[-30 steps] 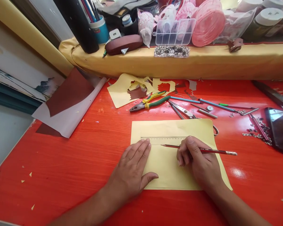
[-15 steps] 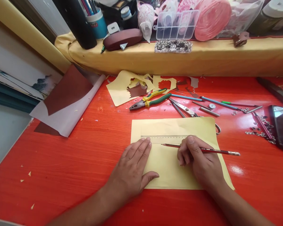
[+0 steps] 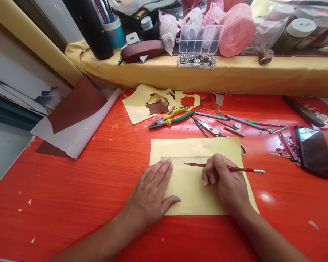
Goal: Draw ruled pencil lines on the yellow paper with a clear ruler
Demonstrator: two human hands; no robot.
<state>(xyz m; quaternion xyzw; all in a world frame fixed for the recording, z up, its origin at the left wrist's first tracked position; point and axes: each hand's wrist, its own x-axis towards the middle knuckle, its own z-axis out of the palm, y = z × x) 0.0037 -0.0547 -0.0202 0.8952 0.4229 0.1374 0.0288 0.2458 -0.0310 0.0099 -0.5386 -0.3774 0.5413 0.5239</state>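
Pencil tip [image 3: 186, 164] slightly higher, now over ruler [image 3: 190, 162]

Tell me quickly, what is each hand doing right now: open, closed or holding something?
Left hand: open, laid flat over the paper and one end of the ruler.
Right hand: closed, holding a pencil.
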